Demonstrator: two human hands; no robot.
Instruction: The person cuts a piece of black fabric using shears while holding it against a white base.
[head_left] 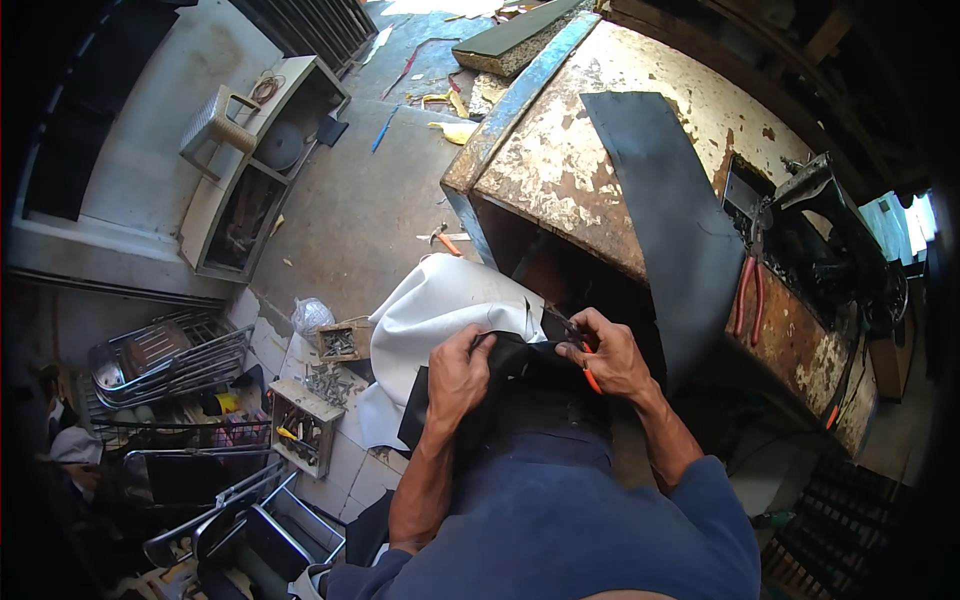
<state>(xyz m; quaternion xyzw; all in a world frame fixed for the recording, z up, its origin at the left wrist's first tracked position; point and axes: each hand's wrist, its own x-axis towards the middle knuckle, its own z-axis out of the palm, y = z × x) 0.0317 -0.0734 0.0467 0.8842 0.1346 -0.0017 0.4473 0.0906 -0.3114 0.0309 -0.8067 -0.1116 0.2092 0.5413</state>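
Note:
Over my lap lies a black piece of sheet material (pixel 508 352), with a large white sheet (pixel 445 290) draped beyond it. My left hand (pixel 460 375) is closed on the black material's edge, thumb on top. Close by on the right, my right hand (pixel 612 358) is closed round an orange-handled tool (pixel 591 379) at the same edge. My fingers hide most of that tool, so I cannot tell whether it is scissors or pliers. Dark thin points show against the white sheet between my hands.
At the right, a worn workbench (pixel 540 165) bears a long black strip (pixel 665 210), red-handled pliers (pixel 750 290) and a black sewing machine (pixel 835 235). A hammer (pixel 443 240) lies on the floor. Wooden boxes of metal parts (pixel 303 425) and metal chair frames (pixel 175 360) stand at left.

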